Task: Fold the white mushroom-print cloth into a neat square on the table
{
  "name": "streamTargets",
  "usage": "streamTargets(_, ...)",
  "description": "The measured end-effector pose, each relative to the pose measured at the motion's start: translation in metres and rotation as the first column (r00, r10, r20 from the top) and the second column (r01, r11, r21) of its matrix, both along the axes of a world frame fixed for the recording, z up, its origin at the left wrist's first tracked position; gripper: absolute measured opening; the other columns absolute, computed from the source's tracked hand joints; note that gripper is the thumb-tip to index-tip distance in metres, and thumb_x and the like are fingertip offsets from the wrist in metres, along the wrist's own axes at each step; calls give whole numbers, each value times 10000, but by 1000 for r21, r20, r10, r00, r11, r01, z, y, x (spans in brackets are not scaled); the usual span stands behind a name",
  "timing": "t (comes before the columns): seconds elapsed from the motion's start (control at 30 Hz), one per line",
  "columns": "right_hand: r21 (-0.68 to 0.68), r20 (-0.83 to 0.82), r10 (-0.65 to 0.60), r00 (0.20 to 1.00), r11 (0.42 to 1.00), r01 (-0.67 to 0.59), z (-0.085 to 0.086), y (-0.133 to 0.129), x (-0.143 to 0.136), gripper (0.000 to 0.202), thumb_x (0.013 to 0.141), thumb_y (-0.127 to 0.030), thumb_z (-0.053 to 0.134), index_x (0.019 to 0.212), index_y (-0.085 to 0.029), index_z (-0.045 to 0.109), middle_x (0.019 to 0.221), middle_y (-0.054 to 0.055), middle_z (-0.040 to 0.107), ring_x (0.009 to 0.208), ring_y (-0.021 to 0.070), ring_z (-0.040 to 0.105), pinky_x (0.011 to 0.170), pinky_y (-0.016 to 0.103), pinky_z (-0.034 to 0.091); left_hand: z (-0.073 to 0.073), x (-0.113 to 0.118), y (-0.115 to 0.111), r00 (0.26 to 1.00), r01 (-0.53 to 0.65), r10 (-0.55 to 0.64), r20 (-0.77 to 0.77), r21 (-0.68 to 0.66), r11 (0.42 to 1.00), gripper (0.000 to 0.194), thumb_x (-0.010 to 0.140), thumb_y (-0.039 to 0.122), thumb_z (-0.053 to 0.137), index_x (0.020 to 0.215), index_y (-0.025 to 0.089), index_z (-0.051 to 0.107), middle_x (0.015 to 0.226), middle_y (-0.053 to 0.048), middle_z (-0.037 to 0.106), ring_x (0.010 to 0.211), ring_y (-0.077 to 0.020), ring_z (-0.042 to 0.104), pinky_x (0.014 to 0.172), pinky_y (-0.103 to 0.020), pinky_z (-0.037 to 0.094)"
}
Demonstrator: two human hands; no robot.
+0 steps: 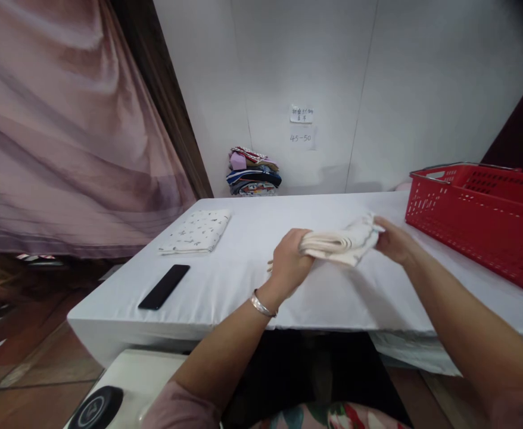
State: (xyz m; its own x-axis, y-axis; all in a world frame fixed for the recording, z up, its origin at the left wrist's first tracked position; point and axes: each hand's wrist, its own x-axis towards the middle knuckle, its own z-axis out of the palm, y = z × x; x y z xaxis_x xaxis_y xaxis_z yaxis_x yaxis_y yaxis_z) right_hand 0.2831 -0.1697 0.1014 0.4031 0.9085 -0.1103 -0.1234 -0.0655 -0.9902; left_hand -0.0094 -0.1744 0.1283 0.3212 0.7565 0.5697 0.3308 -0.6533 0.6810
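A folded cream-white cloth (339, 241) with dark lines along its edge is held between both hands, just over the white-covered table (252, 286). My left hand (290, 259) is closed round its left end, where the folded layers show. At the right end, my right hand (391, 238) pinches a corner; the cloth partly hides those fingertips. A light tie-like end pokes out left of my left hand. Farther left lies another folded white cloth (198, 231) with small dark prints, flat on the table.
A black phone (164, 287) lies near the table's left front. A red plastic basket (480, 214) stands at the right. Folded fabrics (253, 173) are stacked against the back wall, below paper notes (302, 128). A pink curtain (65, 131) hangs at left, a white stool-like object (140, 381) below.
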Motion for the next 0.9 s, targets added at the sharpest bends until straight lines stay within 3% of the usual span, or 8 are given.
streamTargets(0.1, 182, -4, 31, 1000, 983, -30, 45, 6, 19, 306, 862, -428, 508, 1106, -251, 562, 874, 43, 659, 758, 159, 626, 606, 246, 508, 20, 1, 23, 954, 46, 49, 296, -308, 950, 315, 691, 198, 635, 1005, 176, 615, 916, -9, 673, 848, -172, 603, 793, -291, 498)
streamTargets(0.2, 264, 96, -63, 993, 964, 35, 51, 20, 19, 484, 814, -352, 594, 1272, -272, 457, 995, 47, 654, 849, 162, 627, 642, 258, 523, 8, -7, 62, 861, 243, 126, 494, -615, 750, 368, 659, 205, 676, 1011, 127, 606, 833, -36, 682, 749, -182, 634, 743, -328, 529)
streamTargets(0.33, -8, 235, -45, 971, 999, 49, -13, 32, 1, 638, 751, -344, 667, 1335, -254, 426, 1204, 96, 596, 973, 192, 606, 724, 305, 540, -46, -34, 100, 913, 150, 312, 265, -926, 348, 296, 662, 203, 710, 931, 110, 631, 764, -75, 689, 764, -217, 662, 754, -351, 544)
streamTargets(0.4, -225, 272, 14, 962, 973, 50, -53, 30, -7, 666, 743, -361, 675, 1348, -228, 428, 1223, 128, 587, 981, 217, 606, 736, 336, 543, -72, -50, 105, 913, 75, 366, 181, -956, 285, 260, 700, 229, 698, 924, 114, 634, 788, -82, 697, 813, -225, 664, 771, -351, 544)
streamTargets(0.53, -363, 307, 26, 951, 927, 92, -91, 23, -16, 669, 759, -369, 651, 1363, -191, 424, 1142, 148, 623, 853, 193, 637, 716, 326, 549, -96, -64, 103, 912, 103, 345, 221, -939, 328, 349, 760, 411, 660, 926, 104, 645, 871, -116, 707, 868, -234, 661, 769, -331, 546)
streamTargets(0.63, -435, 284, 104, 953, 900, 31, -85, 22, -25, 828, 738, -446, 668, 1440, -201, 302, 1059, 150, 652, 664, 180, 640, 648, 362, 555, -102, -59, 103, 945, 76, 255, 207, -892, 445, 462, 674, 435, 742, 972, 97, 643, 914, -135, 709, 886, -251, 659, 750, -323, 547)
streamTargets(0.73, -487, 353, 235, 906, 873, -37, -80, 26, -41, 972, 666, -523, 714, 1467, -228, 249, 1100, 170, 635, 741, 244, 652, 665, 410, 549, -109, -53, 104, 960, -95, 270, 70, -828, 553, 539, 584, 309, 814, 1043, 113, 612, 969, -127, 703, 898, -250, 655, 750, -317, 541)
streamTargets(0.9, -341, 538, 230, 811, 939, -41, -78, 39, -51, 973, 589, -458, 783, 1430, -230, 348, 1149, 144, 599, 920, 294, 622, 797, 420, 513, -116, -46, 104, 957, -78, 265, 115, -780, 621, 490, 654, 260, 753, 1091, 127, 574, 1065, -131, 678, 907, -234, 657, 757, -319, 536)
